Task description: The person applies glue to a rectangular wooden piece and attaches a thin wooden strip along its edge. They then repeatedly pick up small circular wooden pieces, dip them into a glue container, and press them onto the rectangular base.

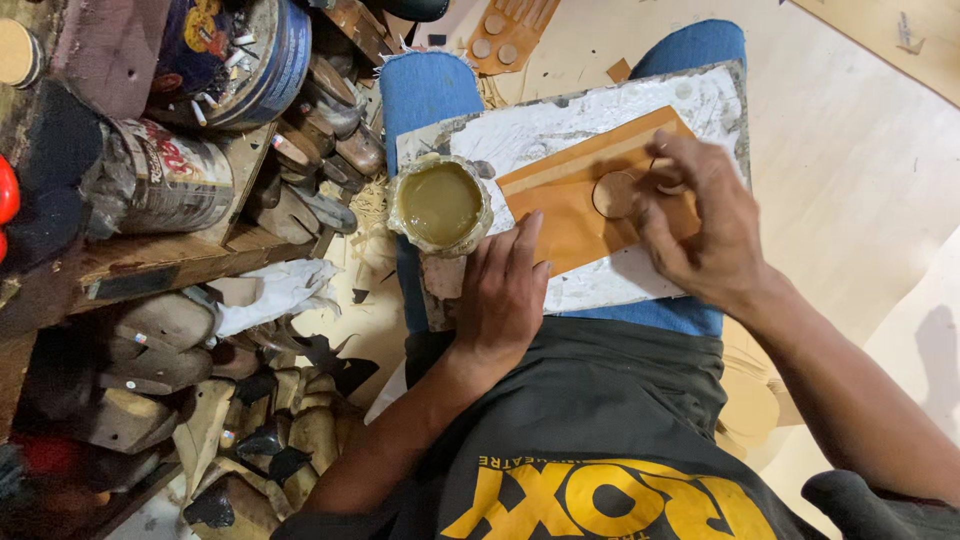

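Observation:
A white, glue-stained board (640,115) rests across my lap on blue jeans. On it lies an orange-tan leather piece (575,215) with a small round brown disc (614,194) on top. My right hand (705,235) presses its fingertips on the leather beside the disc, touching it. My left hand (505,290) lies flat on the board's near edge, fingers on the leather's left end, holding nothing. A small open pot of yellowish glue (440,205) stands at the board's left corner, just beyond my left hand.
A wooden shelf (150,260) at the left holds paint-stained tins (170,180) and several shoe lasts (320,120). More lasts and scraps (200,400) crowd the floor below. Cut leather pieces with round discs (505,35) lie beyond my knees on pale flooring.

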